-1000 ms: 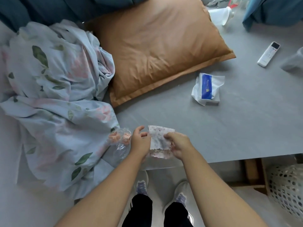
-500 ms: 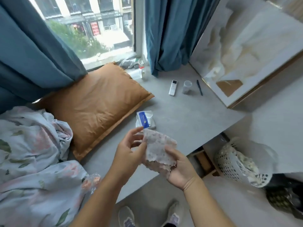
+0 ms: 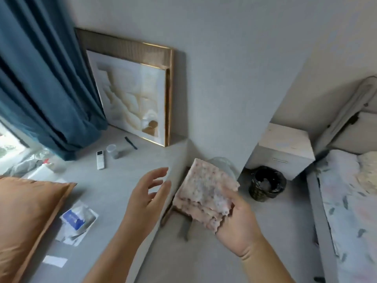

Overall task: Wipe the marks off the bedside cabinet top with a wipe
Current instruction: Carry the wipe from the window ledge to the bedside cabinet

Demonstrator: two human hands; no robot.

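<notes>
My right hand holds a folded pinkish-white wipe in front of me, thumb on its upper face. My left hand is open just left of the wipe, fingers spread, touching nothing. The bedside cabinet, a pale box with a small handle, stands far off at the right, between the wall corner and the bed. Faint marks show on its top.
A black bin stands on the floor before the cabinet. The bed runs along the right. On the grey ledge at left lie a wipe packet, a remote, a cup, an orange pillow and a framed picture.
My head has turned right, away from the window and toward the cabinet and bed. My left hand has let go of the wipe, which now rests only in my right hand.
</notes>
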